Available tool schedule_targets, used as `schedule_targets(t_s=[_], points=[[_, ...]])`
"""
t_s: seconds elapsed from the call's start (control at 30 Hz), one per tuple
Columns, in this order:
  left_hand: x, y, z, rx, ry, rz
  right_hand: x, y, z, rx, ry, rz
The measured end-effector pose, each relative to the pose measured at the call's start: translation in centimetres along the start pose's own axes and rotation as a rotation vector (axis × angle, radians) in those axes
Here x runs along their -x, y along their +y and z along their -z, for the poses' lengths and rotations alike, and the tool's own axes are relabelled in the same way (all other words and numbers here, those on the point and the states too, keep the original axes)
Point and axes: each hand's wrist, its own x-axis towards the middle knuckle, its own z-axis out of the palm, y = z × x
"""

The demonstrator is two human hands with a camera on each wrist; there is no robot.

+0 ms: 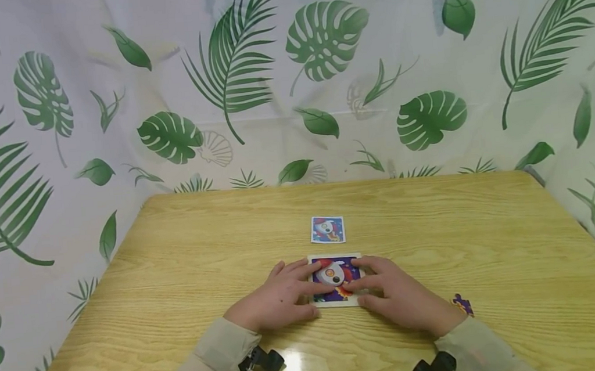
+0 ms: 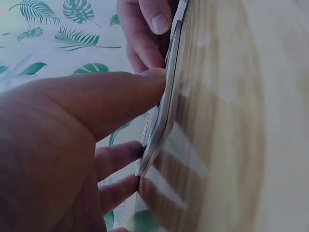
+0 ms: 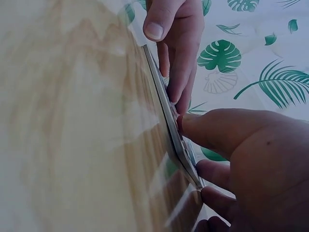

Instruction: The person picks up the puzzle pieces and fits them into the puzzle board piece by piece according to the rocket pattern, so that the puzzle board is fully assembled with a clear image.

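A small square jigsaw puzzle [image 1: 330,273] in a pale frame lies flat on the table, showing a white round-faced figure with red on a purple ground. From the left side, my left hand [image 1: 280,297] rests its outstretched fingers on the picture, its thumb at the near left corner. My right hand [image 1: 400,291] reaches in from the right, fingers extended over the picture and right edge, thumb by the near right corner. Both wrist views show the tray edge [image 2: 166,106] low against the tabletop with the fingertips along it. The hands cover the picture's sides.
Behind the puzzle lies a small card [image 1: 327,230] with a similar picture on light blue. One loose purple jigsaw piece [image 1: 462,304] sits beside the right wrist. A leaf-patterned cloth [image 1: 268,83] hangs behind the wooden table [image 1: 201,234].
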Motion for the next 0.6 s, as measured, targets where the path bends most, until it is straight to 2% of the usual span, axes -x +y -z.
schedule_targets(t_s=[0.17, 0.33, 0.6], points=[[-0.06, 0.19, -0.32, 0.013, 0.030, 0.034, -0.18, -0.27, 0.10, 0.003, -0.010, -0.007], [-0.15, 0.30, -0.50, 0.013, 0.062, 0.029, -0.32, -0.30, 0.12, 0.001, -0.021, -0.010], [-0.26, 0.38, -0.64, -0.005, 0.068, 0.040, -0.16, -0.23, 0.55, -0.031, -0.025, -0.056]])
